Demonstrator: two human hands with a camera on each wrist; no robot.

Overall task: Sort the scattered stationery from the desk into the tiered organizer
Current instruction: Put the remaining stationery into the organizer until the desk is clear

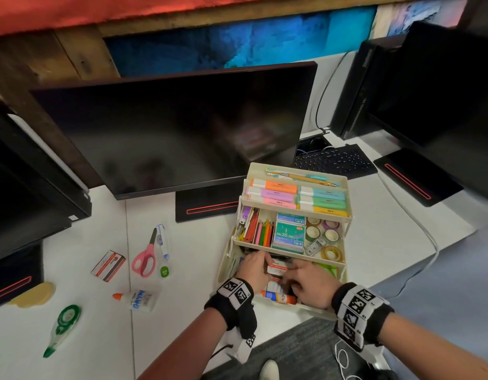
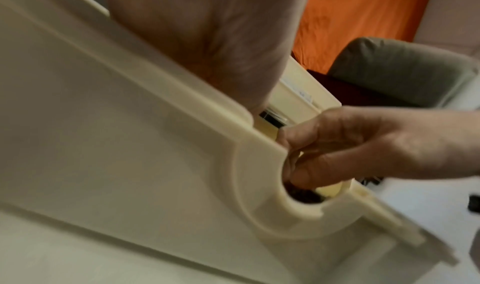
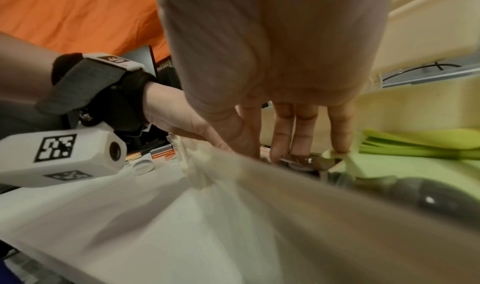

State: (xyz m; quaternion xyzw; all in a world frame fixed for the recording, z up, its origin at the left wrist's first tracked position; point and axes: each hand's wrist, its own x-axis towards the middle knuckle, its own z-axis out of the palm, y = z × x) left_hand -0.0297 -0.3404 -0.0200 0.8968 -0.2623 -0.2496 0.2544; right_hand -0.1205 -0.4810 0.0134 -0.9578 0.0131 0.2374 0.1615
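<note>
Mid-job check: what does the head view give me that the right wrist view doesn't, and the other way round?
Only the head view shows what is left on the desk: pink scissors, a glue bottle, a green correction tape and a small box, plus the organizer's upper tiers of highlighters and pencils.

Only the right wrist view shows the right hand's fingers straight, tips down among the bottom tier's contents, beside green sheets.

Both show the left hand and right hand in the bottom tier.
</note>
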